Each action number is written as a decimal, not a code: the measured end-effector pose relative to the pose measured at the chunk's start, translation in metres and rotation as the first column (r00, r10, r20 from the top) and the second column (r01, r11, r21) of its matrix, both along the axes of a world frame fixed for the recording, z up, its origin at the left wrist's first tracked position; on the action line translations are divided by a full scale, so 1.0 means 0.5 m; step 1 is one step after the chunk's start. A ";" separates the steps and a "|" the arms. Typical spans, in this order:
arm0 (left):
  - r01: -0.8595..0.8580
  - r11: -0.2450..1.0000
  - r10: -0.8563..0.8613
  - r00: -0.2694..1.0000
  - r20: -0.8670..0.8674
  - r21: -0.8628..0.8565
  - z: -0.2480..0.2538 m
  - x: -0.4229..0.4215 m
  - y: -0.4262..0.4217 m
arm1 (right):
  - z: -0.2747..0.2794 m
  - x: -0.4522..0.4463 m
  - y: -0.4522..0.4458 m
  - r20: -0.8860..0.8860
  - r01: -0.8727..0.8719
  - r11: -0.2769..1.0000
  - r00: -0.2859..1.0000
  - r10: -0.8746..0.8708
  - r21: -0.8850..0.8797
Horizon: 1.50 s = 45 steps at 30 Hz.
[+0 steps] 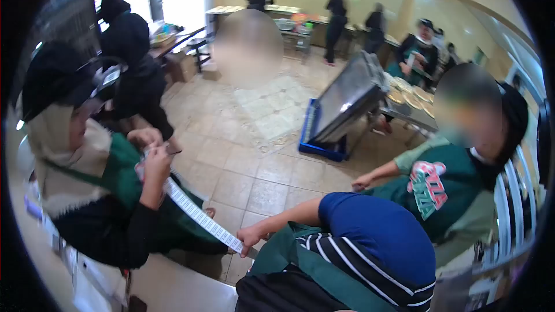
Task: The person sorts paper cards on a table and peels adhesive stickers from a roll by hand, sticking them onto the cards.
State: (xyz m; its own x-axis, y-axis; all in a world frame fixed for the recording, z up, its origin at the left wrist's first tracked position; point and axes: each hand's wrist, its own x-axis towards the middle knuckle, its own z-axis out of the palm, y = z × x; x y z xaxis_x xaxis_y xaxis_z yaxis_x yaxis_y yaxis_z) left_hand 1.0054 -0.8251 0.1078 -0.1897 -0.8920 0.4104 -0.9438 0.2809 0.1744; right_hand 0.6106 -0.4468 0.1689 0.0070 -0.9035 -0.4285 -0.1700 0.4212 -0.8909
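Observation:
Neither my left hand nor my right hand can be made out in the head view. Close in front of me, a person in a blue shirt [376,225] with black and white stripes and a green apron bends over, head hidden. That person's hand [250,239] grips the lower end of a long strip of printed labels [199,214]. At the left, a person in a dark cap and green apron has both hands [153,159] raised by the strip's upper end. Their fingers pinch something small and dark. The strip slopes between the two people.
A white tabletop [179,286] lies at the lower left. Another person in a green apron [428,190] stands at the right. A tilted metal tray or lid [350,95] leans by a blue crate [324,153]. Round flat breads [410,95] cover a table behind. Several people stand farther back.

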 end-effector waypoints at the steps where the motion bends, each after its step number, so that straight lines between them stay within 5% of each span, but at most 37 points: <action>1: -0.001 1.000 0.001 1.000 0.011 -0.028 -0.001 0.037 -0.003 | 0.002 0.008 -0.012 -0.070 -0.094 0.996 0.993 0.094 -0.005; 3: 0.061 0.986 -0.053 0.997 0.057 -0.156 -0.033 0.146 -0.023 | -0.065 0.015 -0.024 -0.022 -0.139 0.988 0.990 0.138 -0.065; 6: 0.125 0.943 -0.091 0.989 0.120 -0.310 -0.033 0.221 0.007 | -0.005 0.023 -0.041 0.104 -0.158 0.984 0.981 0.166 -0.084; 8: 0.003 0.998 -0.002 1.000 -0.015 0.064 0.144 0.072 0.138 | 0.061 0.034 -0.065 0.168 -0.197 0.980 0.968 0.188 0.038; 10: 0.211 0.873 -0.178 0.977 -0.115 0.441 0.225 -0.024 0.236 | 0.069 0.047 -0.093 0.285 -0.240 0.971 0.930 0.234 -0.016; 11: 0.413 0.836 -0.277 0.886 -0.373 0.360 0.203 -0.071 0.302 | 0.100 0.058 -0.101 0.308 -0.262 0.963 0.912 0.269 -0.066; 12: 0.561 0.631 -0.264 0.805 -0.531 0.536 0.257 -0.146 0.374 | 0.128 0.068 -0.109 0.316 -0.275 0.958 0.905 0.284 -0.074; 13: 0.719 0.527 -0.455 0.689 -0.564 0.452 0.270 -0.204 0.438 | 0.158 0.074 -0.118 0.352 -0.280 0.951 0.884 0.308 -0.129; 14: 0.784 0.423 -0.428 0.614 -0.663 0.454 0.293 -0.265 0.503 | 0.185 0.075 -0.124 0.390 -0.279 0.943 0.860 0.329 -0.181; 16: 0.839 0.327 -0.113 0.492 -0.863 0.435 0.219 -0.345 0.578 | 0.214 0.064 -0.142 0.433 -0.217 0.955 0.855 0.287 -0.203; 20: 0.846 0.253 0.251 0.410 -0.877 0.469 0.225 -0.349 0.611 | 0.263 -0.001 -0.169 0.313 -0.054 0.976 0.942 0.120 -0.211; 23: 0.791 0.354 0.202 0.455 -0.867 0.498 0.275 -0.272 0.595 | 0.252 -0.072 -0.185 0.254 0.024 0.997 0.967 -0.006 -0.068; 25: 0.759 0.355 0.227 0.497 -0.838 0.546 0.303 -0.220 0.587 | 0.275 -0.106 -0.175 -0.100 -0.199 0.980 0.975 0.199 0.006; 27: 0.733 0.357 0.245 0.525 -0.815 0.579 0.325 -0.223 0.578 | 0.313 -0.101 -0.149 -0.058 -0.457 0.852 0.872 0.486 0.256; 29: 0.540 0.434 0.120 0.758 -0.641 0.721 0.341 -0.254 0.590 | 0.341 -0.049 -0.131 -0.293 -0.734 0.643 0.678 0.675 -0.219; 31: 0.596 0.398 0.108 0.725 -0.681 0.697 0.309 -0.305 0.607 | 0.324 0.026 -0.106 -0.329 -0.462 0.437 0.878 0.348 -0.771; 32: 0.684 0.418 0.084 0.627 -0.775 0.598 0.282 -0.330 0.610 | 0.312 0.043 -0.108 -0.324 -0.450 0.446 0.886 0.333 -0.773; 34: 0.777 0.416 0.037 0.505 -0.862 0.473 0.290 -0.372 0.615 | 0.298 0.041 -0.120 -0.691 -0.778 0.458 0.610 0.388 -0.430; 35: 0.776 0.435 0.171 0.427 -0.888 0.457 0.309 -0.377 0.623 | 0.299 0.028 -0.119 -0.701 -0.775 0.468 0.609 0.370 -0.426; 37: 0.757 0.478 0.440 0.233 -0.867 0.446 0.350 -0.384 0.645 | 0.320 0.010 -0.110 -0.603 -0.578 0.468 0.790 0.115 -0.668; 39: 0.719 0.562 0.385 0.211 -0.898 0.409 0.339 -0.374 0.641 | 0.334 0.003 -0.094 -0.588 -0.528 0.420 0.809 -0.015 -0.738; 41: 0.579 0.745 0.355 0.076 -0.932 0.331 0.350 -0.380 0.643 | 0.325 0.015 -0.071 -0.477 -0.351 0.515 0.869 -0.132 -0.782; 42: 0.536 0.778 0.344 0.073 -0.936 0.328 0.355 -0.388 0.644 | 0.342 0.015 -0.059 -0.534 -0.374 0.454 0.789 -0.302 -0.809; 45: 0.393 0.871 0.353 -0.086 -0.932 0.294 0.386 -0.431 0.649 | 0.326 0.039 -0.033 -0.526 -0.341 0.478 0.782 -0.334 -0.810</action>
